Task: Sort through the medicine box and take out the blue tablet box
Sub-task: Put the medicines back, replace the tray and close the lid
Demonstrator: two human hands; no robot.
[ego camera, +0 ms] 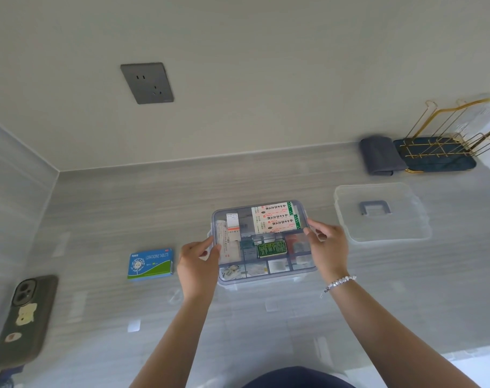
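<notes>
Blue tablet box [150,264] lies flat on our grey counter [112,208], out of the medicine box [263,242] and just left of our left hand [199,264]. We grasp the clear medicine box at both short ends: left fingers and thumb curl round its left rim, and our right hand [329,247], a beaded bracelet [339,282] on its wrist, clasps the right rim. Inside we see white-and-green cartons and small packets in compartments. Its clear lid [381,212] rests on the counter to the right, apart from it. Our phone [24,320] lies far left.
</notes>
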